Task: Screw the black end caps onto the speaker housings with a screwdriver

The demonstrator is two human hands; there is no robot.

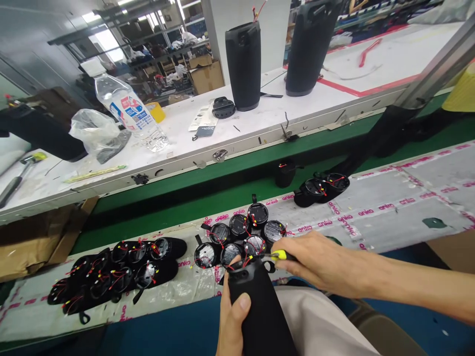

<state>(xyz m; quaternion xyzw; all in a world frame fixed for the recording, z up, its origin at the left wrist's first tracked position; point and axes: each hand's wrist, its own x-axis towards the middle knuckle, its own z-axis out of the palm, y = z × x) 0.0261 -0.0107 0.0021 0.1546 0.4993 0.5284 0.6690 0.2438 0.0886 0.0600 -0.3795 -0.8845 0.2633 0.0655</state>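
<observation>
My left hand (pixel 233 319) grips a black, fabric-covered cylindrical speaker (pixel 261 309), its thumb on the side and its fingers partly hidden behind. The speaker leans over my lap with its open end up, and red wires show at the rim. My right hand (pixel 309 259) is closed round a screwdriver (pixel 281 254) with a yellow-and-black handle. Its thin metal shaft points left to the speaker's top rim; the tip is hard to make out. Just beyond stand several similar speakers (pixel 239 225) with open tops and loose red wires.
More black speakers (pixel 122 252) crowd the left of the taped grey bench (pixel 382 217); two others (pixel 315 188) lie farther right. On the white shelf (pixel 178 143) are a water bottle (pixel 129 106), a plastic bag (pixel 96 128), a round black part (pixel 223 107) and tall speakers (pixel 244 69).
</observation>
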